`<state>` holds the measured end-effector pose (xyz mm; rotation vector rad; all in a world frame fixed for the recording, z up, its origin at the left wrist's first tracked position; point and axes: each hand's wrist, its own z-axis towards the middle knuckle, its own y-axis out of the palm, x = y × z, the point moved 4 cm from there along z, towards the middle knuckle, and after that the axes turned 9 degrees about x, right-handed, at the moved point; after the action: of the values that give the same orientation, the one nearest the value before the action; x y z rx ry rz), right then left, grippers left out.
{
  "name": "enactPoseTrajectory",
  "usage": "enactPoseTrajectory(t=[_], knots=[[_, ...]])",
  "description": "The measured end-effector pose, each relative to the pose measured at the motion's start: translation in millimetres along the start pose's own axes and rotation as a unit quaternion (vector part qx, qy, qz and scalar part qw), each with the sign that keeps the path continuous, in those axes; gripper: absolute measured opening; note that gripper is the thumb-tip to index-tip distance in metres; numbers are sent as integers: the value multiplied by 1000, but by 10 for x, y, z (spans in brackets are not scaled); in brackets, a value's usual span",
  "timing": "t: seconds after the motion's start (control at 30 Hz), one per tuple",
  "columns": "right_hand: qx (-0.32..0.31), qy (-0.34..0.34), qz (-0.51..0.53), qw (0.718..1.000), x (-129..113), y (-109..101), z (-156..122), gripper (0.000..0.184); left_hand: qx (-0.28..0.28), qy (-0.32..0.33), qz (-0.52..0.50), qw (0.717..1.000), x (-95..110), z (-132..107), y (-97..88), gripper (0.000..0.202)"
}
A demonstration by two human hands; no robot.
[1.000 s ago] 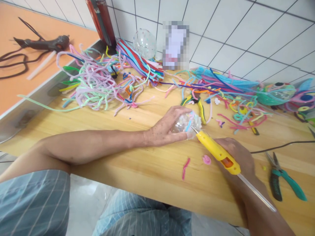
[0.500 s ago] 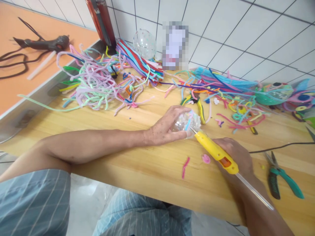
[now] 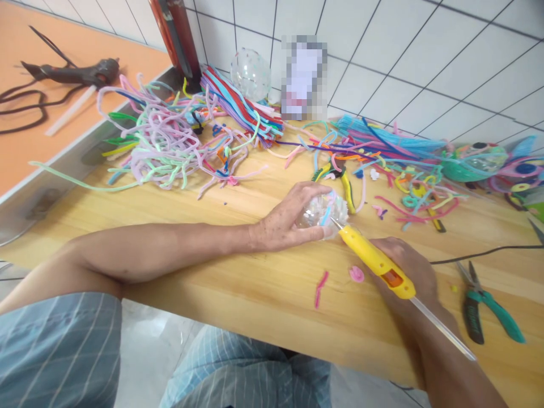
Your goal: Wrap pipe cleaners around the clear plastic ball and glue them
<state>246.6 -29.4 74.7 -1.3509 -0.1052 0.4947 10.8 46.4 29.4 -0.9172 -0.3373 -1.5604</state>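
The left hand (image 3: 285, 222) curls its fingers round a clear, glossy ball (image 3: 318, 213) over the grained wooden table (image 3: 255, 294) — the right hand (image 3: 408, 265), fingers partly hidden, grips a yellow glue gun (image 3: 373, 259), pointed tip at the ball.

You can read no word, number or sign with certainty, since the pale lettering (image 3: 471, 320) along the dark handle (image 3: 474, 331) of the teal-and-black pliers (image 3: 480, 297) at your right is too blurred to make out and the phone screen (image 3: 303, 73) by the tiled wall (image 3: 382, 56) is pixelated over.
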Motion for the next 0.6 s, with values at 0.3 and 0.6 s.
enactPoseTrajectory(t=[0.3, 0.6], knots=[[36, 20, -17, 999, 39, -10, -26, 20, -9, -20, 4, 1000, -11, 0, -11, 71], [22, 36, -15, 999, 38, -11, -27, 23, -11, -14, 1, 1000, -1, 1, -18, 71]])
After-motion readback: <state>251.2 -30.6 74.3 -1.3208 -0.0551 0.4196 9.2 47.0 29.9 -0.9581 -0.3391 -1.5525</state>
